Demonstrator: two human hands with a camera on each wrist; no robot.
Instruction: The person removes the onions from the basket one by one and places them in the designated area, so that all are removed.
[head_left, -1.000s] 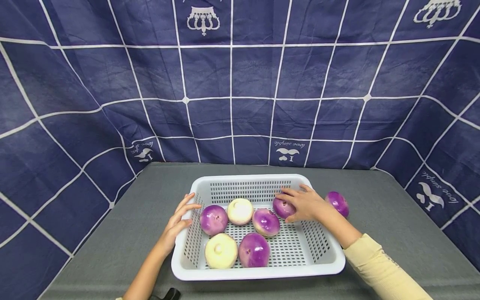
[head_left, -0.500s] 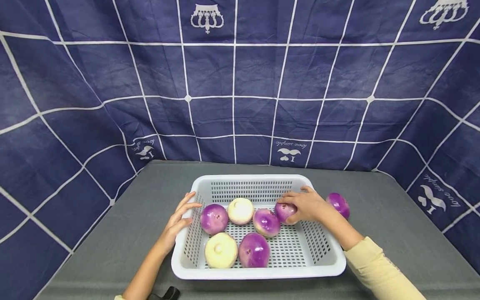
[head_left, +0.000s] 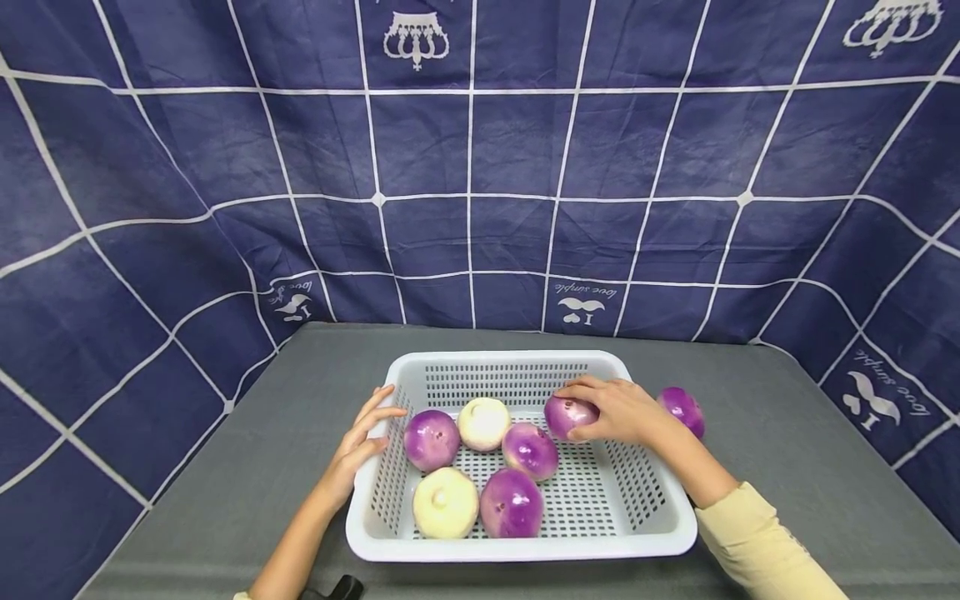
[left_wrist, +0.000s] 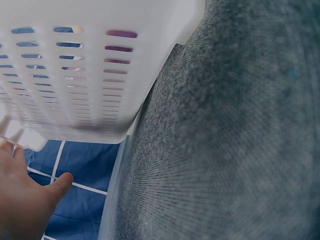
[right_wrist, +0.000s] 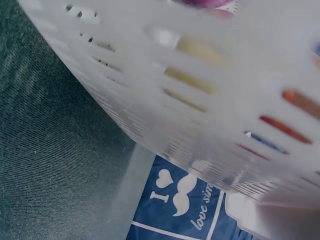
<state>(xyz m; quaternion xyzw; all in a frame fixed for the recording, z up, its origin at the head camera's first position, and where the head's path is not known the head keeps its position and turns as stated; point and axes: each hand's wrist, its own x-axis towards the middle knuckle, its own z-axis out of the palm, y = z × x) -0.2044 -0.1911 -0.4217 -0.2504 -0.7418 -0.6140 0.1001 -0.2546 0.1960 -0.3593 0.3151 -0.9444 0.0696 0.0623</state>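
My right hand [head_left: 618, 410] grips a purple-topped turnip [head_left: 567, 418] inside the white plastic basket [head_left: 517, 548], near its right end. Thumb and fingers lie on opposite sides of it. In the head view my left hand [head_left: 352, 454] rests its extended fingers on the basket's left rim; the left wrist view shows the thumb [left_wrist: 60, 186] spread away from the others. Also in the basket are a purple turnip [head_left: 530, 451] at the middle, another [head_left: 512, 503] in front, one [head_left: 432, 441] at the left, and two pale ones, back [head_left: 484, 423] and front [head_left: 446, 503].
A single purple turnip [head_left: 681, 410] lies on the grey cloth [head_left: 780, 467] outside the basket, partly behind my right forearm. Blue checked fabric [head_left: 510, 150] surrounds the back and sides. A small black object [head_left: 347, 588] shows at the front edge, near my left forearm.
My right hand has closed round the turnip at the right end and shifted it slightly back. The middle purple turnip has moved a little left. My left hand stays on the rim.
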